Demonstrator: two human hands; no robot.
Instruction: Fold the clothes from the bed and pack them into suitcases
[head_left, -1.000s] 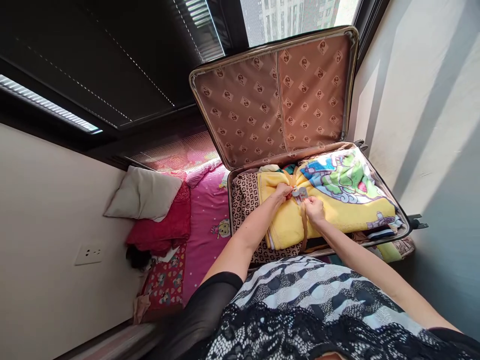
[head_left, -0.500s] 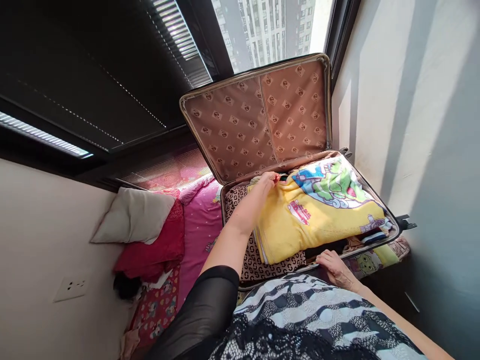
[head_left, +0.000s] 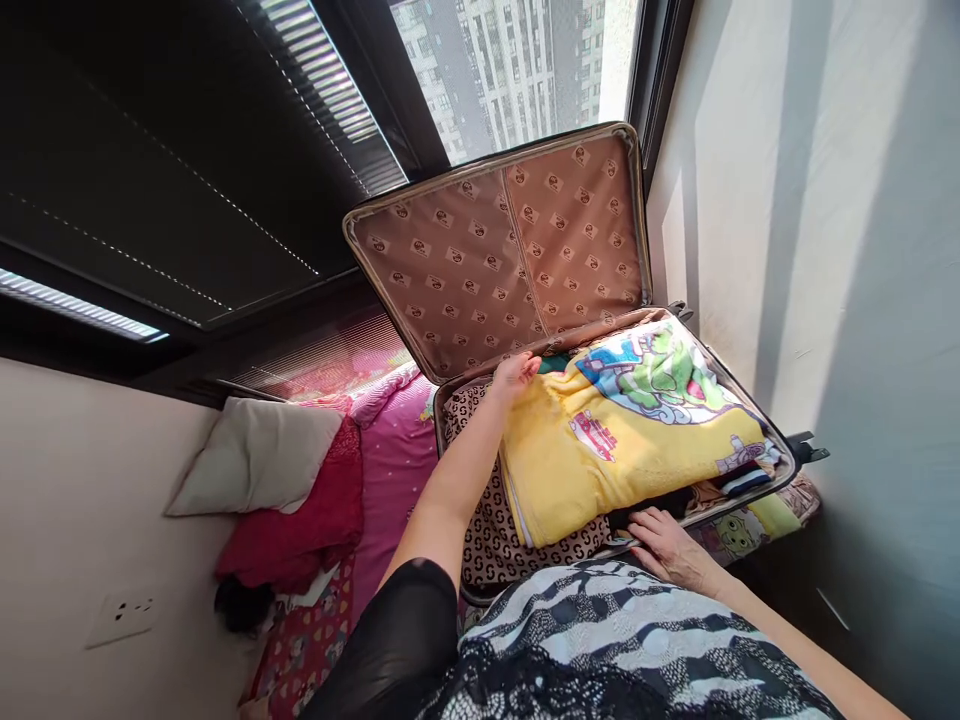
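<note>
A yellow cartoon-print blanket [head_left: 555, 480] lies folded on top of the packed clothes in an open suitcase [head_left: 776, 468]. At the blanket's far left edge is my left hand [head_left: 516, 376], its fingers curled in against the cloth; its fingertips are partly hidden. Just beyond them a bit of teal cloth [head_left: 555, 363] shows. My right hand [head_left: 667, 548] rests at the suitcase's near rim, fingers stretched over the edge beside dark clothing [head_left: 652, 505]. Brown patterned fabric [head_left: 491, 545] sticks out under the blanket on the left.
The suitcase lid [head_left: 502, 250] stands raised by the window. A pink bed sheet [head_left: 390, 450], a pale pillow [head_left: 259, 455] and a red cloth [head_left: 300, 530] lie to the left. Close on the right is a wall [head_left: 862, 300]. Suitcase wheels [head_left: 810, 450] jut toward it.
My left hand has shifted slightly left along the blanket's far edge, and more teal cloth shows there. My right hand's fingers have stretched further over the near rim. The view has tilted slightly.
</note>
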